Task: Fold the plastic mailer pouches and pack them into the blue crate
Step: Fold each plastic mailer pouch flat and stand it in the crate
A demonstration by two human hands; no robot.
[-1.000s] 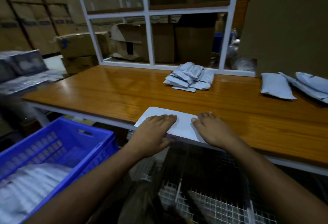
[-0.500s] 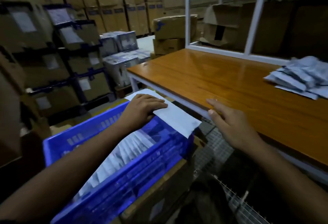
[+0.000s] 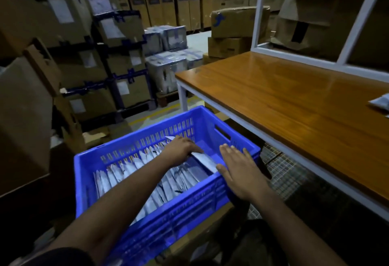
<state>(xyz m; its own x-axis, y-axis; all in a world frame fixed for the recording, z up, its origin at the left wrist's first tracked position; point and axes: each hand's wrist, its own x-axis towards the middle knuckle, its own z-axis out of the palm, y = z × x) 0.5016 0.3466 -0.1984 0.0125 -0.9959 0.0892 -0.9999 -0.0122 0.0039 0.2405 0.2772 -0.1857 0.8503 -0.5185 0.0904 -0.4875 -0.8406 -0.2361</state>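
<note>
— Where's the pouch you just folded?

— In my left hand (image 3: 181, 150). My fingers are curled down over the folded mailer pouch (image 3: 205, 160), holding it inside the blue crate (image 3: 147, 219), at the end of the crate nearest the bench (image 3: 294, 105). One white corner pokes out past my knuckles on the far side; the other end reaches toward the crate's near wall.

— And your right hand?

— My right hand (image 3: 237, 171) is flat and open, fingers straight and a little spread, over the crate's corner on the bench side. The thumb sits just beside the near end of the pouch; whether it actually touches, I can't tell.

— What else is in the crate?

— A row of packed pouches (image 3: 130, 173), standing on edge and leaning against one another, filling most of it. The stretch by the bench-side wall shows bare blue floor.

— Anything on the bench?

— A few loose pouches (image 3: 381, 102) at its right edge, mostly cut off from view. The crate sits lower than the bench, just off its near left corner. Stacked cardboard boxes (image 3: 117, 59) fill the room behind.
</note>
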